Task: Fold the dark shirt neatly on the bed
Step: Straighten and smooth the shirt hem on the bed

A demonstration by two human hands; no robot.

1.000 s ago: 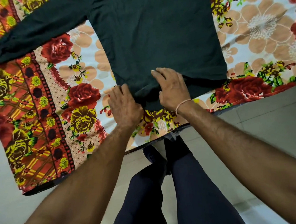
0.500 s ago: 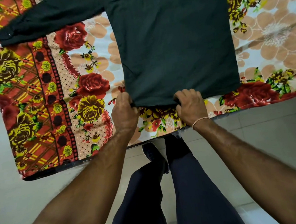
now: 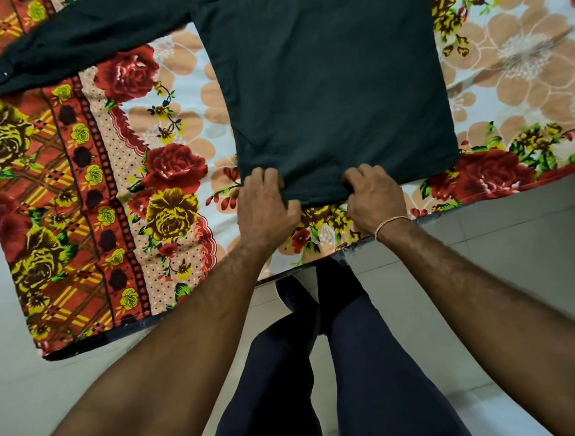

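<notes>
The dark shirt (image 3: 331,88) lies spread flat on the bed (image 3: 175,99), its body running from the top of the view down to a hem near the bed's near edge, and one long sleeve (image 3: 73,38) stretches out to the left, its cuff resting on the red and yellow border of the floral bedsheet (image 3: 57,206). The fabric looks smooth across the middle, with slight puckers where it is gripped at the hem. The left hand (image 3: 266,207) holds the hem at the shirt's lower left corner, its fingers (image 3: 263,182) curled over the edge of the cloth and the thumb tucked against it. The right hand (image 3: 374,196) grips the hem a little further right, fingers bent under so the knuckles face up, the cloth bunched between them; a thin thread bracelet (image 3: 390,222) circles that wrist. Both hands sit close together, with the hem taut between them, and the right part of the hem lies free on the sheet. Beneath the forearms the person's legs in dark trousers (image 3: 364,365) stand on a pale tiled floor (image 3: 518,235) just beside the bed.
</notes>
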